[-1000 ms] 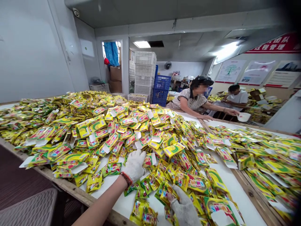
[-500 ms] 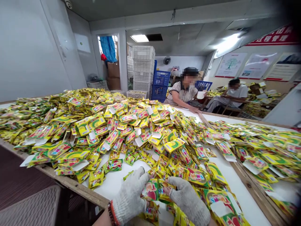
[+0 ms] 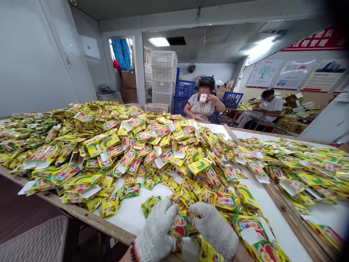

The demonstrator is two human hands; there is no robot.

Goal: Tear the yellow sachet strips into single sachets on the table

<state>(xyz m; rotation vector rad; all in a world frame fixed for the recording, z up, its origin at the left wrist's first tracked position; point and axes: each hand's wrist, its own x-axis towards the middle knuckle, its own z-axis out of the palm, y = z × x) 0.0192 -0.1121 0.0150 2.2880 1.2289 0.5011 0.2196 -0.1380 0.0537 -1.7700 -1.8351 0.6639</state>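
My left hand (image 3: 158, 230), in a white knit glove with a red cuff edge, is closed on a small printed candy box (image 3: 180, 225) in yellow, green and red. From the other side my right hand (image 3: 215, 228), gloved with bare fingertips, reaches in with its fingers bent at the box's right end. What those fingers pinch is hidden. Just below the hands lie a white cardboard flap (image 3: 190, 248) and yellow candy packets (image 3: 208, 250). Green candy packets (image 3: 149, 205) rest on the white tabletop (image 3: 125, 220) beyond my left hand.
A large heap of open boxes and packets (image 3: 141, 145) covers the table ahead. Wooden strips (image 3: 280, 205) divide the table on the right, with more boxes (image 3: 300, 163) beyond. A co-worker (image 3: 203, 103) sits across, holding a white cup. Crates (image 3: 163, 78) stand behind.
The candy box and both hands stay close together, shifted slightly in view. The green packets by my left hand show more fully. Across the table, the co-worker has raised the cup to the face.
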